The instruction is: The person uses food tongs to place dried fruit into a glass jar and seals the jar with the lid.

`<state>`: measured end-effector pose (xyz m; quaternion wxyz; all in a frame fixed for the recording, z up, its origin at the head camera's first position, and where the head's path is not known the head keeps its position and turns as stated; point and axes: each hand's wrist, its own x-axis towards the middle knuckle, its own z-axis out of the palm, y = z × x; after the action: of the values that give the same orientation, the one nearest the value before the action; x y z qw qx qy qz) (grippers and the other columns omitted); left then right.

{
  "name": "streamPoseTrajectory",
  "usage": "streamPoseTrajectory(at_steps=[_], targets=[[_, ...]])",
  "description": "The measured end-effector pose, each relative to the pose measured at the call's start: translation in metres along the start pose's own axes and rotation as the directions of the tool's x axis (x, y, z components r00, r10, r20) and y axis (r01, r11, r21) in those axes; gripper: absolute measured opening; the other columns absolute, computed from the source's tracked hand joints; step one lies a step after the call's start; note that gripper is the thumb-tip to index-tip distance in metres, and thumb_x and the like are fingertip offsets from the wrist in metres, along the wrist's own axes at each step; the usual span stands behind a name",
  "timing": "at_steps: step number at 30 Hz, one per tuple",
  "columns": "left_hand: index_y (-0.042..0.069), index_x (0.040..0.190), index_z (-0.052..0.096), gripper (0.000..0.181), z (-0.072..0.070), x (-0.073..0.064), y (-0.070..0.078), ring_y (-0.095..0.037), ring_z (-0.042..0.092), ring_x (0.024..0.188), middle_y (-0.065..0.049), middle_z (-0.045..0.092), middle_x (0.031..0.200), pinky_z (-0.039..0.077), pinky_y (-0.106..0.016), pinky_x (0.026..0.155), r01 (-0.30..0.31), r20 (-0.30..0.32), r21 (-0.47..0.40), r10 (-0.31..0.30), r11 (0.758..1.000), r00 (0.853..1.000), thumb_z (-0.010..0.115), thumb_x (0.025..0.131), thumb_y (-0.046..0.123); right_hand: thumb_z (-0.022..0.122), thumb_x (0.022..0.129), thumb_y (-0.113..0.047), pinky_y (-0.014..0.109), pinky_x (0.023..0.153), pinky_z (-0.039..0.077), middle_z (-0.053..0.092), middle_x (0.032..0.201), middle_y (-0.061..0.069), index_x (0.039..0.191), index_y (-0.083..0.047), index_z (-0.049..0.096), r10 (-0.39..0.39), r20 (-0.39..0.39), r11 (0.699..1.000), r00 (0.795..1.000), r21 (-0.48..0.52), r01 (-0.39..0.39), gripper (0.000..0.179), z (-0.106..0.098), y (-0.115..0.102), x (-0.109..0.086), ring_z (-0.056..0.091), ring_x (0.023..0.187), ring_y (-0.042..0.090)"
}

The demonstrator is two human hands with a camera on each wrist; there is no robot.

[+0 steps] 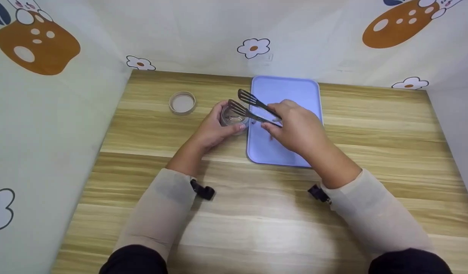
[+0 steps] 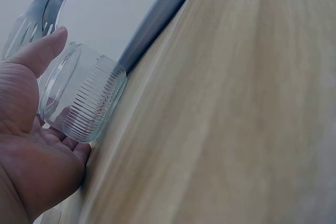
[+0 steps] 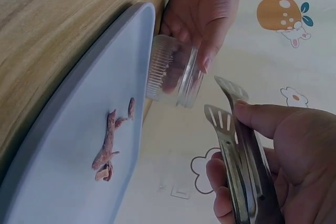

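Note:
My left hand [image 1: 214, 129] grips a clear glass jar [image 2: 92, 95] with ribbed sides, thumb near the rim and fingers curled around the far side. The jar stands upright on the table against the tray's left edge. In my right hand [image 1: 300, 123] is a pair of metal tongs [image 3: 244, 166] with slotted ends, held slightly spread above the jar and tray. Nothing shows between the tong tips. Several reddish-brown, dried-looking pieces [image 3: 107, 140] lie on the blue tray [image 1: 281, 154], partly hidden by the right hand in the head view.
A round, shallow tan lid [image 1: 182, 103] lies on the wooden table [image 1: 234, 213], left of the jar. Behind the table hangs a pale wall covering [image 1: 203, 34] printed with flowers and oranges. Small black cameras sit on both sleeves.

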<state>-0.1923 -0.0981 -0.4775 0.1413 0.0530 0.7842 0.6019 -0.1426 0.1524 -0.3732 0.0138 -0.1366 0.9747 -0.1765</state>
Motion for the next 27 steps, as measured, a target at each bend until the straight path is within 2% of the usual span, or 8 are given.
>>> streamPoseTrajectory(at_steps=[6, 20, 27], targets=[[0.025, 0.160, 0.042, 0.095, 0.001, 0.001, 0.000, -0.024, 0.039, 0.157, -0.004, 0.049, 0.164, 0.019, -0.045, 0.136, -0.021, 0.000, -0.013, 0.021, 1.000, 1.000, 0.094, 0.081, 0.038, 0.077, 0.097, -0.049, 0.049, 0.089, 0.055, 0.070, 0.129, 0.008, 0.149, -0.012, 0.062, 0.050, 0.006, 0.999, 0.999, 0.012, -0.050, 0.065, -0.001, 0.014, -0.003, 0.062, 0.102, 0.027], [0.025, 0.161, 0.041, 0.096, 0.000, 0.001, -0.003, -0.022, 0.035, 0.160, -0.003, 0.045, 0.167, 0.019, -0.041, 0.136, -0.028, 0.011, -0.023, 0.028, 0.999, 1.000, 0.094, 0.082, 0.036, 0.073, 0.100, -0.047, 0.052, 0.082, 0.051, 0.068, 0.124, 0.015, 0.149, -0.010, 0.061, 0.130, -0.003, 0.991, 0.992, -0.029, -0.130, 0.063, -0.007, 0.054, -0.013, 0.060, 0.097, 0.031], [0.027, 0.161, 0.041, 0.096, 0.000, 0.001, -0.002, -0.022, 0.035, 0.160, -0.002, 0.045, 0.167, 0.019, -0.042, 0.137, -0.024, 0.011, -0.006, 0.024, 1.000, 1.000, 0.094, 0.082, 0.038, 0.073, 0.100, -0.045, 0.051, 0.080, 0.050, 0.066, 0.121, 0.016, 0.149, -0.008, 0.060, 0.165, 0.026, 0.985, 0.986, -0.060, -0.163, 0.063, -0.004, 0.067, -0.016, 0.059, 0.097, 0.033]])
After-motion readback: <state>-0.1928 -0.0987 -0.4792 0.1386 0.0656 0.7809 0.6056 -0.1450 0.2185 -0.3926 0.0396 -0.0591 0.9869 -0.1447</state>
